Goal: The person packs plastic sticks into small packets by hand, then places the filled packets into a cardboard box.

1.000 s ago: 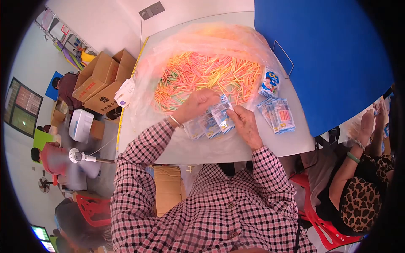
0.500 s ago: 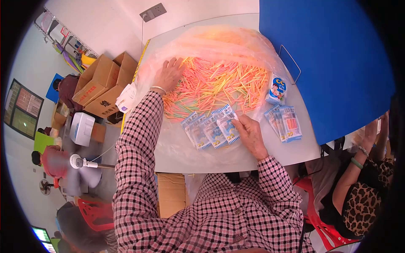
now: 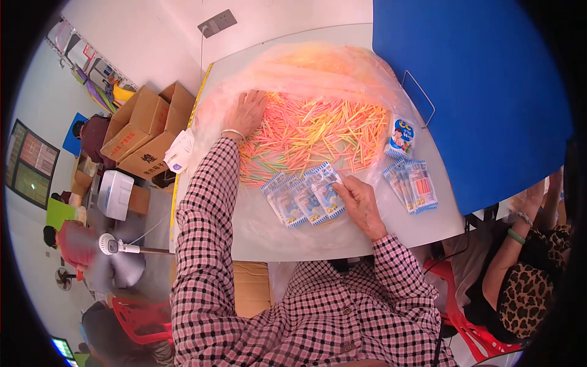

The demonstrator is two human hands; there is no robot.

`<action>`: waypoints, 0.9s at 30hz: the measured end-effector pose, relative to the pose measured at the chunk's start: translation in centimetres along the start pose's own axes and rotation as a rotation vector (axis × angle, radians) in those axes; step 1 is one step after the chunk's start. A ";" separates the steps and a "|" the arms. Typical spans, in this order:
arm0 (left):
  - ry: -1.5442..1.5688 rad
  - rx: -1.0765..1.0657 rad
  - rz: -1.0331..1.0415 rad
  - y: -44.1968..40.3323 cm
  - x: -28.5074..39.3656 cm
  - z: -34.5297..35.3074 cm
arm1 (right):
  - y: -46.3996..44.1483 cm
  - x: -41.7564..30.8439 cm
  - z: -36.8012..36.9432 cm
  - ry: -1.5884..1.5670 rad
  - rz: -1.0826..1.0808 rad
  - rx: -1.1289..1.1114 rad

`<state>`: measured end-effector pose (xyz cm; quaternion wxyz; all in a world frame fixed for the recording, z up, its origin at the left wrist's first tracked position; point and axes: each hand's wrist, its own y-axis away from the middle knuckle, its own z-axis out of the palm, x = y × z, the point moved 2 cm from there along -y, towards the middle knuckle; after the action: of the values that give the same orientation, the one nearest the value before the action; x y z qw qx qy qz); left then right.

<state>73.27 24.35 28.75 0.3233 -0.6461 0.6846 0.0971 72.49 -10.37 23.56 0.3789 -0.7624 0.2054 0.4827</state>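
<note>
A heap of thin pink, yellow and green sticks [image 3: 318,128] lies in a large clear plastic bag [image 3: 293,67] on the table. At the heap's left side is my left hand [image 3: 246,114], fingers stretched out over the bag's edge and the sticks, holding nothing that I can see. My right hand [image 3: 362,205] pinches the lower right edge of a blue-and-white packet [image 3: 328,194] between thumb and finger. That packet overlaps several similar packets [image 3: 288,199] in a fanned row in front of the heap.
More packets [image 3: 420,186] are fanned at the right, below a blue printed packet [image 3: 400,137]. A blue panel [image 3: 471,98] borders the table's right side. White tissues [image 3: 179,150], a running fan [image 3: 109,243] and cardboard boxes [image 3: 143,122] stand left. A co-worker's arm [image 3: 510,244] shows at right.
The view has shifted slightly, so the table sits a little lower. My left hand's fingers have drawn closer together at the heap's edge. My right hand still grips the packet.
</note>
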 end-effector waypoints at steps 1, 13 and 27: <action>-0.001 0.005 0.003 0.0 0.1 0.1 | -0.1 -0.1 0.0 -0.017 0.002 0.024; 0.511 0.249 -0.301 1.0 0.9 0.5 | -0.2 -0.4 -0.5 -0.139 0.081 0.038; 2.495 -0.024 -0.716 2.9 8.5 -11.0 | -0.2 -0.2 -1.0 -0.276 0.239 -0.158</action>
<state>67.44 11.70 31.58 -0.5263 -0.4487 0.3114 -0.6517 73.10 -11.01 24.08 0.2823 -0.6866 0.2019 0.6389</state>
